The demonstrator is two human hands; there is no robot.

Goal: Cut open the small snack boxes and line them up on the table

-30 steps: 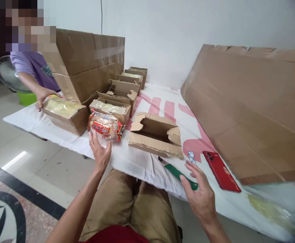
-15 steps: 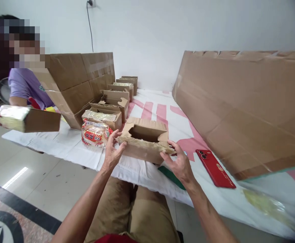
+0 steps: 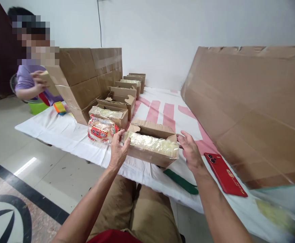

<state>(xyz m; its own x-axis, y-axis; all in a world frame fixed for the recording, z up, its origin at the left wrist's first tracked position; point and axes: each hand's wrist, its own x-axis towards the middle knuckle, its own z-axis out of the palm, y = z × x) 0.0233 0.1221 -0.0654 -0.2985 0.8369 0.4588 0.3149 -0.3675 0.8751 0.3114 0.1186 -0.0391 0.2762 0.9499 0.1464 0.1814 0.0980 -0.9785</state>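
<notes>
A small cardboard box point(image 3: 152, 156) stands before me at the table's front edge, its top open at the back. A flap covered with shiny yellowish tape point(image 3: 152, 143) lies along its front top side. My left hand point(image 3: 119, 150) grips the box's left front corner, thumb at the front and fingers at the end. By the right end, my right hand point(image 3: 191, 151) is open with its fingers apart, close to the box wall; whether a fingertip touches it I cannot tell. Left of my left hand sits a clear and red plastic snack packet point(image 3: 101, 130).
Several small boxes point(image 3: 122, 101) line up behind the packet, beside stacked large cartons point(image 3: 81, 67). A green strip point(image 3: 181, 182) and a red phone point(image 3: 224, 173) lie at right, near a large cardboard panel point(image 3: 253, 111). A person in purple point(image 3: 27, 82) holds a cardboard piece at left.
The box's front flap has turned, so its taped face now shows. My right hand has let go of the flap and opened. The other person has raised the cardboard piece and turned it.
</notes>
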